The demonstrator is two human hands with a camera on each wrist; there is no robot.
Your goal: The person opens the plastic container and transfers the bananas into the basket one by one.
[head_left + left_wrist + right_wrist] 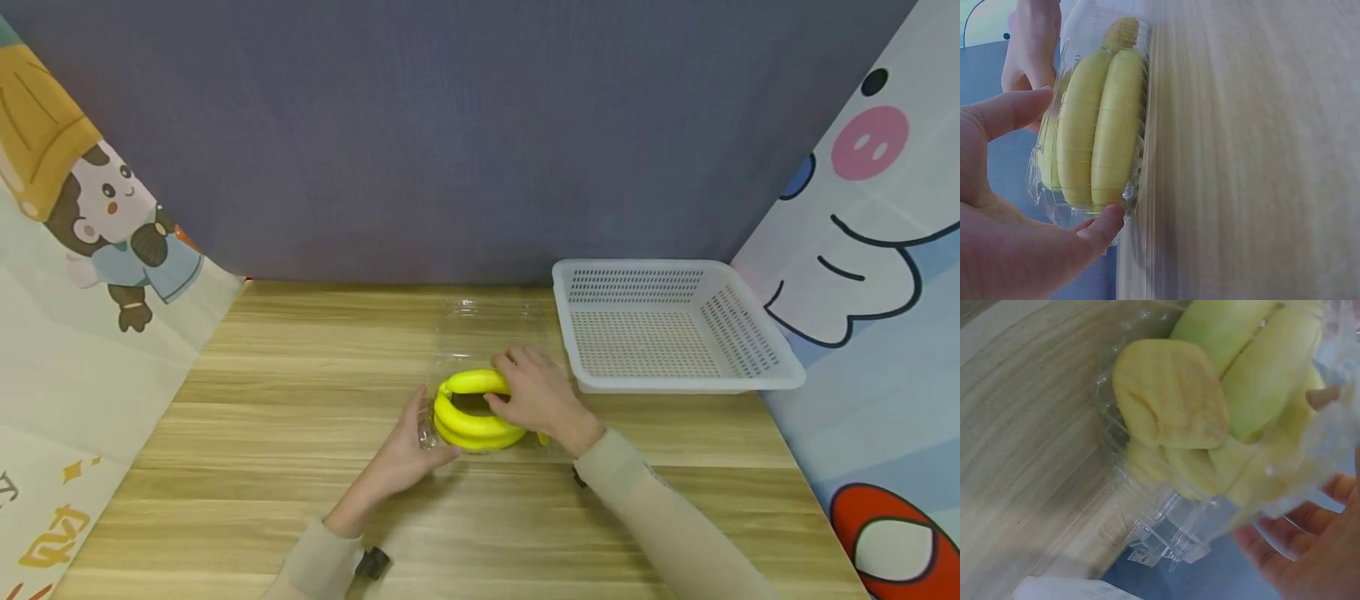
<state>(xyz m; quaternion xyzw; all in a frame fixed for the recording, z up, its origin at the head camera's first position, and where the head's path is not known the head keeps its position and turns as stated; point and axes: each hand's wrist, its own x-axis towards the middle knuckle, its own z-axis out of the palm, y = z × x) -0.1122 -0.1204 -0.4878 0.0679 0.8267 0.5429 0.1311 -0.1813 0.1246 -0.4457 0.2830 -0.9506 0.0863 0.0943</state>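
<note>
While the bunch of bananas (pixel 474 410) is sitting in its clear plastic clamshell (pixel 480 333) at the middle of the wooden counter (pixel 285 400), both hands are working on it. The right hand (pixel 536 396) is coming over the top, its fingers curling round the upper banana and its thumb tucking in under the curve, so it is grasping the fruit. The left hand (pixel 408 450) is bracing the near left end of the pack: thumb and fingers are pinching the clear plastic. In the left wrist view, the thumb is pressing the bottom edge of the clamshell (pixel 1094 112) while a finger is lying along its side, and the bananas (pixel 1100 119) are showing yellow through the ribbed plastic. In the right wrist view, the stem end of the bunch (pixel 1172 394) is filling the picture, with the plastic hinge and clasp (pixel 1166 540) hanging below it and the right hand's fingers (pixel 1291 562) cupping from beneath. The clamshell's lid is lying open toward the back of the counter. Just beside the bananas on the right, a white perforated basket (pixel 750 367) is standing on the counter near the grey back wall (pixel 465 125). Cartoon-printed panels (pixel 862 250) are closing in both sides.
</note>
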